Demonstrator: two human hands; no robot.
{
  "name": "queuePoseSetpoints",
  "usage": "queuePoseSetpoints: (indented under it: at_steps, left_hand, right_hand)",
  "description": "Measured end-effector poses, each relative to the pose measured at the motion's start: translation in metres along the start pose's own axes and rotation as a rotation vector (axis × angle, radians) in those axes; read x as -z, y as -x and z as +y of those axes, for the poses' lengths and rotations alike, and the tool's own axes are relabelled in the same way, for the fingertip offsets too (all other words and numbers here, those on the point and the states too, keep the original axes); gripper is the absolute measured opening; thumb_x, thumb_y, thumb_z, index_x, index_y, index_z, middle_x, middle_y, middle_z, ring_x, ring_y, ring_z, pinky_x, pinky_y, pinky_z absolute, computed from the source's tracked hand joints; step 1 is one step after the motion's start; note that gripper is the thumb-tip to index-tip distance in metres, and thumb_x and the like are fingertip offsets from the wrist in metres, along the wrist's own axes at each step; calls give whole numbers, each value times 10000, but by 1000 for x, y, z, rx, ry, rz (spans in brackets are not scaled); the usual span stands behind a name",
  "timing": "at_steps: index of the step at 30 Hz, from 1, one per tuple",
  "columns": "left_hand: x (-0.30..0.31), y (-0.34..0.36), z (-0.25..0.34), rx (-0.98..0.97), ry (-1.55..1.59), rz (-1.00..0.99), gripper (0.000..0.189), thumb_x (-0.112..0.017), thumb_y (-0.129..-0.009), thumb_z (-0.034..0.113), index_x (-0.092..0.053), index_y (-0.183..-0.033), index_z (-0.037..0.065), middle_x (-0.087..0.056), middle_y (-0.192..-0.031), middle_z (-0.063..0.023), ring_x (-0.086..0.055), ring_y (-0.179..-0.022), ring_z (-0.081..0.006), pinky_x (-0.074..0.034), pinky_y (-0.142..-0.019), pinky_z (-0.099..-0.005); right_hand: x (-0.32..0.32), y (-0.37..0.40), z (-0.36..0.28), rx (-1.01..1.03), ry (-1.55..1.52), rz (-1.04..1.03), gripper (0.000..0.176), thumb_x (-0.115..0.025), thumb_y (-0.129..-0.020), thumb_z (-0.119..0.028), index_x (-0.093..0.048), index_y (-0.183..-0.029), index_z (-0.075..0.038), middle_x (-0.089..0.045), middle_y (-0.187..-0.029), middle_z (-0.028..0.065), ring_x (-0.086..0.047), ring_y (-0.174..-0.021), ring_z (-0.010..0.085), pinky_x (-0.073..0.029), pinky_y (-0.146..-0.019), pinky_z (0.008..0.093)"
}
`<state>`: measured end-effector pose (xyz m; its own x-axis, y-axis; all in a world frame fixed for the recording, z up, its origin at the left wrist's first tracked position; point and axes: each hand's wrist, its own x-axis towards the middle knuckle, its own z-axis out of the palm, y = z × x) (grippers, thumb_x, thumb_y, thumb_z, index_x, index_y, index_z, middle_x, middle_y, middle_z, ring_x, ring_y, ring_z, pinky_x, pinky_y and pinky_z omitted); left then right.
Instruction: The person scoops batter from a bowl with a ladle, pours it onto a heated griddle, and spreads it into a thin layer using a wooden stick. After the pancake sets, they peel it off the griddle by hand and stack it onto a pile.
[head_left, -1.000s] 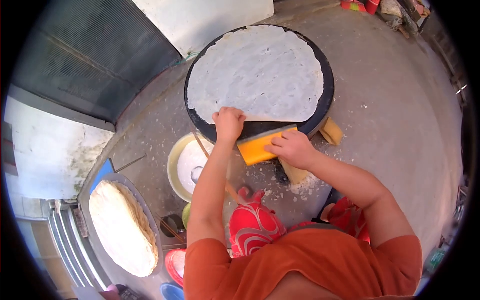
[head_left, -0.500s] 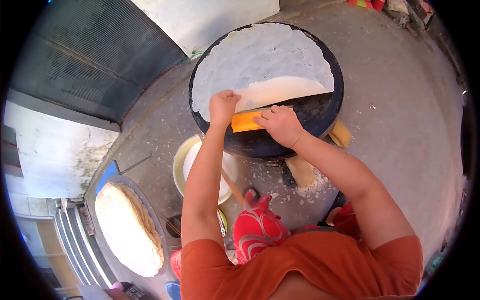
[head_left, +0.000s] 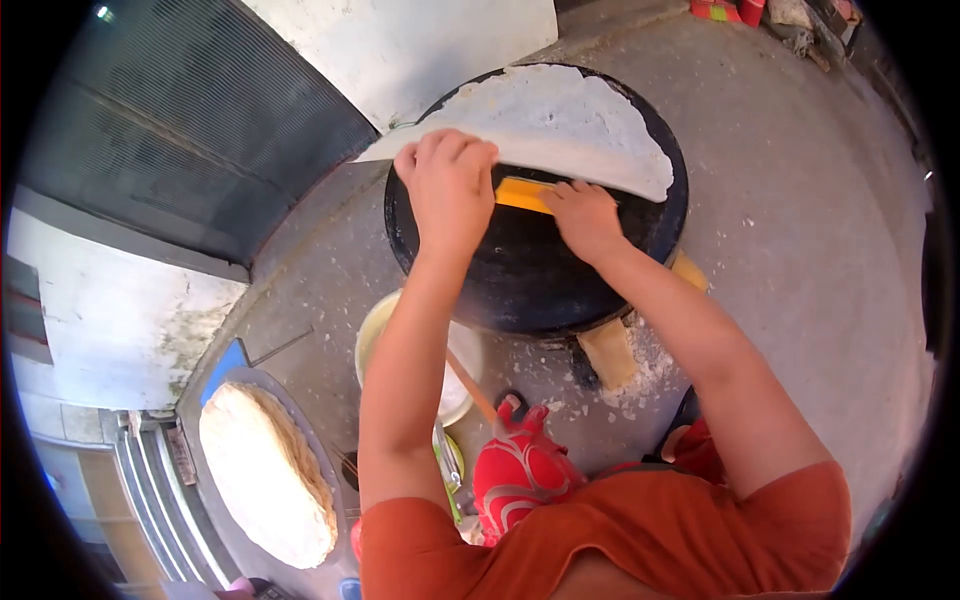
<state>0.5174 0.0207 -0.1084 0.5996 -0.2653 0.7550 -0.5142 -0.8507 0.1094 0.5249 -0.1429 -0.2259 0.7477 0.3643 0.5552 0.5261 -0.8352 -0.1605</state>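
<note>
A thin pale crepe (head_left: 570, 115) covers the far part of a round black griddle (head_left: 530, 275). Its near edge is lifted, and a flap of it hangs out past the griddle's left side. My left hand (head_left: 450, 185) is closed, pinching that raised edge near the left rim. In my right hand (head_left: 588, 220) I grip a yellow scraper (head_left: 522, 194), its blade side right at the crepe's near edge. The near half of the griddle shows as bare black surface.
A stack of finished crepes (head_left: 262, 475) lies on a round tray (head_left: 328, 465) at lower left. Behind my left forearm stands a pale basin (head_left: 372, 325) with a wooden stick (head_left: 470, 388) leaning out. Blocks (head_left: 608, 352) sit beneath the griddle, with white crumbs on the floor.
My left hand has lifted the crepe's edge and moved up and away. The right hand has pushed the scraper farther across the griddle, and more black surface shows.
</note>
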Motion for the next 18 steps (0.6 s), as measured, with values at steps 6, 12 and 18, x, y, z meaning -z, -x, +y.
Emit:
queuePoseSetpoints:
  at_steps: [6, 12, 18]
  left_hand:
    - [24, 84, 24, -44, -82, 23, 268, -553, -594, -24, -583, -813, 127, -570, -848, -11, -517, -875, -232, -299, -792, -379]
    - [34, 196, 35, 72, -104, -387, 371, -574, -579, 17, -590, -938, 110, -490, -1107, -58, -424, -1052, -285, -275, -860, -417]
    - [26, 233, 13, 1652, 592, -50, 673, -645, -691, 147, -305, -1261, 31, -293, -1247, -207, -456, -988, -305, -435, -704, -364]
  right_hand:
    - [81, 84, 9, 316, -159, -101, 276, -498, -674, -109, -584, -936, -92, -560, -833, 36, -542, -759, 203, -435, -622, 326]
    - [162, 142, 3, 242, -490, -599, 374, -624, -583, -129, -576, -954, -118, -548, -758, 11, -529, -682, 216, -432, -569, 321]
    - [174, 159, 14, -608, -1019, -469, 327, -552, -664, -99, -555, -987, -54, -595, -905, 36, -566, -790, 190, -455, -673, 329]
